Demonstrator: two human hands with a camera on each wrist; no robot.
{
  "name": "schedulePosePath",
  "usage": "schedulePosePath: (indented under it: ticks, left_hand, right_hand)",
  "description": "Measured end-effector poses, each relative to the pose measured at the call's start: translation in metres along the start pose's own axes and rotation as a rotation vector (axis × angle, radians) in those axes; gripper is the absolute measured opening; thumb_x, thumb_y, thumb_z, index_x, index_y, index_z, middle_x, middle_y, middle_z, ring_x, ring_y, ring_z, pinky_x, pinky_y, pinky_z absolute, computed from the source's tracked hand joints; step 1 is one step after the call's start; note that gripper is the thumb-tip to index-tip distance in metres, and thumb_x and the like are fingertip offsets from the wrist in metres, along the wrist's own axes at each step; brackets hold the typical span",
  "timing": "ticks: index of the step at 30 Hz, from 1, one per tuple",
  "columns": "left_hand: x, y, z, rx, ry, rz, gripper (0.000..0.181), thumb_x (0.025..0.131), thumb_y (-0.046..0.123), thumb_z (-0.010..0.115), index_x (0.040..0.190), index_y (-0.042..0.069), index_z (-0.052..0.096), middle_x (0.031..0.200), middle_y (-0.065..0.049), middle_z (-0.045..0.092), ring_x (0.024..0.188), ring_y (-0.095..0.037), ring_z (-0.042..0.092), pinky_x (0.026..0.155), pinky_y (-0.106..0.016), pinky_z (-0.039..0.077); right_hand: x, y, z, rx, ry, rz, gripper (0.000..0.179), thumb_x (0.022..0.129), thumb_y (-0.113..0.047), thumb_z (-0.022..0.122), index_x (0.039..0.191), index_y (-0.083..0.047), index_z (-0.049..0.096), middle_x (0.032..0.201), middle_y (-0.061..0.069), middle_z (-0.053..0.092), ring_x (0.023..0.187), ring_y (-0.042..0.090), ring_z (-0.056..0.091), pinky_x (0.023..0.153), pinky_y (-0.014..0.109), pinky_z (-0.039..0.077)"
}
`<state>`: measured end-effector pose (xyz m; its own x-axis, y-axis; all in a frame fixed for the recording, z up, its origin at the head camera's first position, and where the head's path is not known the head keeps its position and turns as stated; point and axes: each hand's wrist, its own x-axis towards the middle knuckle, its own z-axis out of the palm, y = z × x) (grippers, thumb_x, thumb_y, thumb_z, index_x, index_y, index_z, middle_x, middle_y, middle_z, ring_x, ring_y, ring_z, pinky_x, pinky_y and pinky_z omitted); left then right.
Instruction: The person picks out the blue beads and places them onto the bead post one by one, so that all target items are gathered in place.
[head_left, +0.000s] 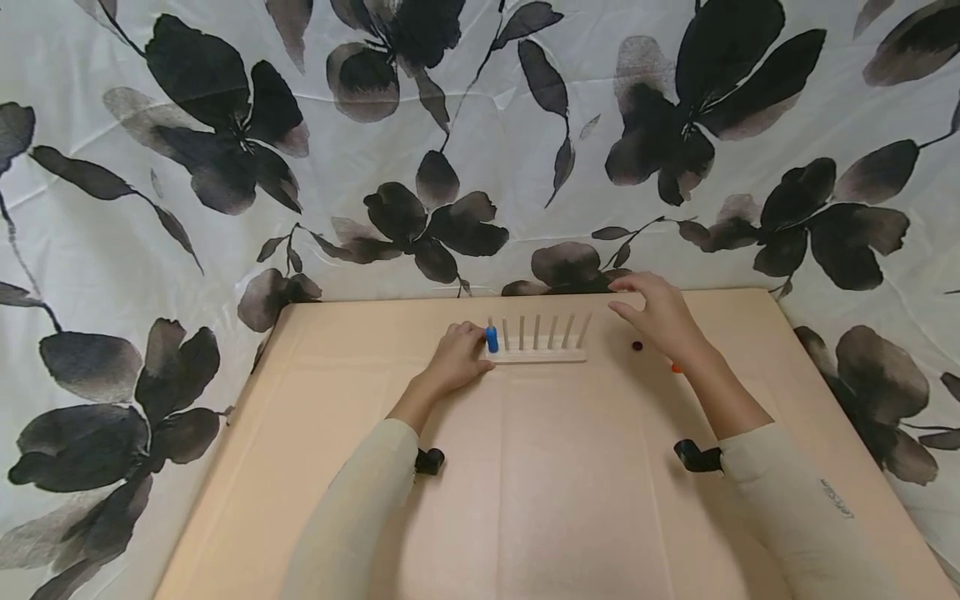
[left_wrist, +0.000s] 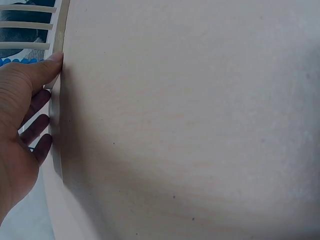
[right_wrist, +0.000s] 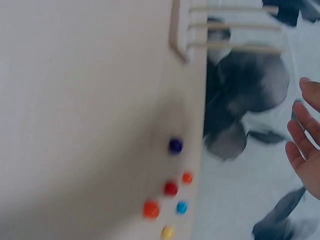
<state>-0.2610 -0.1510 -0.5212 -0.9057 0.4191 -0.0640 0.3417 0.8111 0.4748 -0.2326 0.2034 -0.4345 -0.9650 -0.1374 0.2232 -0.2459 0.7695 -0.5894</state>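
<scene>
A wooden peg rack (head_left: 536, 355) with a row of upright pegs stands near the table's far edge. Blue beads (head_left: 492, 339) are stacked on its leftmost peg. My left hand (head_left: 459, 357) grips the rack's left end, its thumb on the front of the base and its other fingers behind. To the right of the rack my right hand (head_left: 663, 317) hovers over the table, thumb and fingers apart; no held thing can be made out. Below it, in the right wrist view, lie a dark blue bead (right_wrist: 175, 146), a red bead (right_wrist: 170, 188) and an orange bead (right_wrist: 151, 209).
A small orange bead (right_wrist: 187, 177), a light blue bead (right_wrist: 182, 207) and a yellow bead (right_wrist: 168, 232) lie near the far edge of the table (head_left: 570, 483). Behind the table hangs a white cloth (head_left: 540, 158) with dark flowers.
</scene>
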Motion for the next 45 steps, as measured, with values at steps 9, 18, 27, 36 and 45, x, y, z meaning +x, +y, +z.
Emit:
schedulePosePath:
  ticks: [9,18,27,36,45]
  left_hand:
    - [-0.002,0.0,-0.001,-0.009,0.006,0.007,0.06,0.089,0.03,0.082,0.139,0.003,0.061,0.134,-0.011,0.06,0.129,-0.033,0.049,0.111,-0.048,0.042]
    - [0.0,0.0,0.0,-0.008,0.01,0.004,0.061,0.09,0.03,0.082,0.14,0.004,0.061,0.134,-0.01,0.061,0.129,-0.032,0.05,0.112,-0.046,0.041]
    - [0.002,0.001,0.0,0.003,0.005,0.001,0.06,0.09,0.03,0.082,0.14,0.004,0.06,0.134,-0.011,0.06,0.13,-0.032,0.049,0.112,-0.046,0.041]
    - [0.0,0.0,-0.001,0.021,-0.002,0.008,0.061,0.09,0.031,0.082,0.14,0.003,0.06,0.135,-0.012,0.06,0.13,-0.033,0.049,0.113,-0.046,0.041]
    - [-0.001,0.0,-0.004,0.017,-0.008,0.011,0.062,0.09,0.032,0.082,0.14,0.002,0.059,0.135,-0.011,0.06,0.129,-0.032,0.05,0.112,-0.045,0.041]
  right_hand:
    - [-0.019,0.054,-0.012,-0.011,-0.011,0.163,0.038,0.099,-0.017,0.071,0.133,-0.002,0.063,0.134,0.023,0.06,0.125,0.042,0.053,0.103,0.063,0.044]
    - [-0.031,0.089,-0.009,0.008,-0.061,0.331,0.047,0.104,-0.023,0.062,0.145,-0.002,0.052,0.144,0.026,0.051,0.13,0.047,0.047,0.106,0.065,0.043]
    - [-0.03,0.111,-0.008,0.009,-0.109,0.367,0.049,0.104,-0.02,0.061,0.145,0.005,0.05,0.14,0.032,0.051,0.124,0.049,0.053,0.105,0.064,0.046]
    - [-0.028,0.118,-0.001,-0.043,-0.145,0.404,0.045,0.105,-0.017,0.06,0.141,0.007,0.052,0.132,0.032,0.054,0.122,0.049,0.052,0.108,0.063,0.045]
    - [-0.031,0.123,0.005,-0.041,-0.128,0.431,0.034,0.104,-0.015,0.061,0.13,0.007,0.059,0.122,0.029,0.06,0.11,0.044,0.054,0.103,0.061,0.049]
